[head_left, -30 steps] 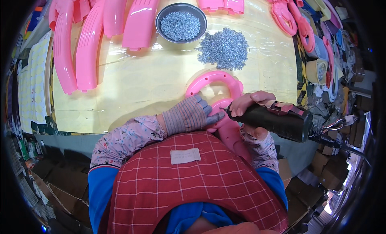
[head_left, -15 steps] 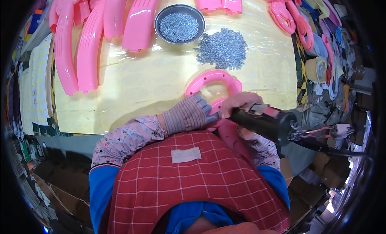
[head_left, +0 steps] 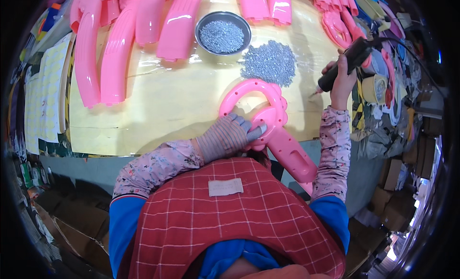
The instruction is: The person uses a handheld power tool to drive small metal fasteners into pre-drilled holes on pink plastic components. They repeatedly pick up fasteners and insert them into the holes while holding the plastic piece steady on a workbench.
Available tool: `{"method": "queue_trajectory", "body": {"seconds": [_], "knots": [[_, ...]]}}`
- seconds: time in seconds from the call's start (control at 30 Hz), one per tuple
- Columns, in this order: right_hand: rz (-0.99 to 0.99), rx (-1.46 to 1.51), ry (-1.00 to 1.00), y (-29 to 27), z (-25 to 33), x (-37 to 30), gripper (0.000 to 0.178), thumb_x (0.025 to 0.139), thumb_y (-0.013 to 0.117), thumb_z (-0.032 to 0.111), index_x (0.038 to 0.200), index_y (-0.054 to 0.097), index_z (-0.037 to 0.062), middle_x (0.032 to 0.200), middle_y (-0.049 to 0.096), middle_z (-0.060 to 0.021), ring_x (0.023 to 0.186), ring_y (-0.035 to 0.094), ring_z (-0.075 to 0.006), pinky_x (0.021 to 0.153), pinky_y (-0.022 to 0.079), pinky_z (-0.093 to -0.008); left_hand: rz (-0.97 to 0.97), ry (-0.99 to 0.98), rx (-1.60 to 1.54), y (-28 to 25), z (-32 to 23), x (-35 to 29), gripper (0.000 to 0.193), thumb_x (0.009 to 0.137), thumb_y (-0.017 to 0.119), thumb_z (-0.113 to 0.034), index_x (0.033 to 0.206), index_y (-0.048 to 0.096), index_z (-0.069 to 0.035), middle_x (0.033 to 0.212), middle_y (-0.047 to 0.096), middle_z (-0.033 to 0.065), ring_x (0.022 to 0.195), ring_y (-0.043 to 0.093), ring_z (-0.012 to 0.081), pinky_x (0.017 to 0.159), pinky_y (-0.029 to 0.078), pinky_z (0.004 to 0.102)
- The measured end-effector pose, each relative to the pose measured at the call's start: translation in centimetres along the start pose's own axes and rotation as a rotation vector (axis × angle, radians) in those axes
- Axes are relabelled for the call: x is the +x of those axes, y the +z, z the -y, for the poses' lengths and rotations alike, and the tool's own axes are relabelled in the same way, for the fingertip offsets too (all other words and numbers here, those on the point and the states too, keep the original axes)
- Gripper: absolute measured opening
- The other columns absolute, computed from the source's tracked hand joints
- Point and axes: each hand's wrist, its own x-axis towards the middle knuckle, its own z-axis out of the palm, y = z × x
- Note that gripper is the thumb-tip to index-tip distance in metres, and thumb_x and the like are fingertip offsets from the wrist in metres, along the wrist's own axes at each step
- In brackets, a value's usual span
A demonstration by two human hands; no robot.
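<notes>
My left hand (head_left: 225,136), in a grey striped glove, is closed on a pink plastic part (head_left: 293,155) at the table's near edge. The part has a ring-shaped end with small holes and a long arm reaching past the edge toward my right forearm. My right hand (head_left: 342,83) grips a black electric screwdriver (head_left: 349,63) above the table's right side. Its bit points down and left, apart from the pink part. Just beyond the ring lies a pile of small silver screws (head_left: 269,63). A round metal bowl (head_left: 223,52) holds more screws.
Several long curved pink pieces (head_left: 116,68) lie at the far left, with more pink pieces (head_left: 280,8) along the back. Pink ring pieces (head_left: 337,30) sit at the far right. Sheets of round stickers (head_left: 50,94) hang at the left edge. A small yellowish tub (head_left: 373,89) stands at right.
My right hand has lifted the screwdriver off the pink part and swung it up and right. My left hand remains on the part, whose long arm is now uncovered.
</notes>
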Motion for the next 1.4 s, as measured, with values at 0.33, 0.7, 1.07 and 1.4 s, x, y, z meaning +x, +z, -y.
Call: {"method": "queue_trajectory", "body": {"seconds": [0.33, 0.7, 1.07, 1.4], "knots": [[0.052, -0.877, -0.881, 7.6, 5.3, -0.2, 0.037, 0.080, 0.079, 0.000, 0.116, 0.069, 0.0051, 0.116, 0.068, -0.0105, 0.111, 0.063, -0.0264, 0.094, 0.050, -0.0373, -0.055, -0.072, 0.047, -2.0, 3.2, -7.6, 0.061, 0.081, 0.073, -0.036, 0.131, 0.057, -0.003, 0.086, 0.060, 0.0046, 0.076, 0.062, 0.0210, 0.072, 0.050, 0.0349], [1.013, -0.817, -0.398, 22.3, -1.1, 0.7, 0.020, 0.081, 0.073, 0.010, 0.099, 0.071, 0.0023, 0.090, 0.071, -0.0167, 0.085, 0.069, -0.0330, 0.077, 0.054, -0.0418, -0.408, -0.256, -0.455, -6.0, 4.2, -9.2, 0.064, 0.082, 0.079, -0.018, 0.138, 0.051, -0.002, 0.104, 0.060, 0.0151, 0.090, 0.063, 0.0296, 0.077, 0.054, 0.0400], [0.958, -0.225, 0.067, 20.1, 2.5, -1.9, 0.011, 0.090, 0.071, 0.003, 0.100, 0.070, -0.0037, 0.090, 0.071, -0.0026, 0.078, 0.064, -0.0063, 0.070, 0.052, -0.0213, -0.756, -0.277, -2.218, -3.8, 10.8, -0.2, 0.034, 0.107, 0.047, -0.029, 0.125, 0.054, -0.001, 0.122, 0.059, 0.0089, 0.117, 0.059, 0.0200, 0.107, 0.048, 0.0367], [0.924, -0.285, 0.015, 14.7, 4.3, -9.7, 0.018, 0.082, 0.078, 0.008, 0.099, 0.077, 0.0079, 0.095, 0.072, -0.0088, 0.088, 0.067, -0.0247, 0.077, 0.055, -0.0349, -0.708, -0.512, -2.396, -3.5, 3.3, -2.4, 0.049, 0.106, 0.049, -0.040, 0.134, 0.053, 0.000, 0.131, 0.060, 0.0127, 0.122, 0.059, 0.0223, 0.110, 0.048, 0.0398]]}}
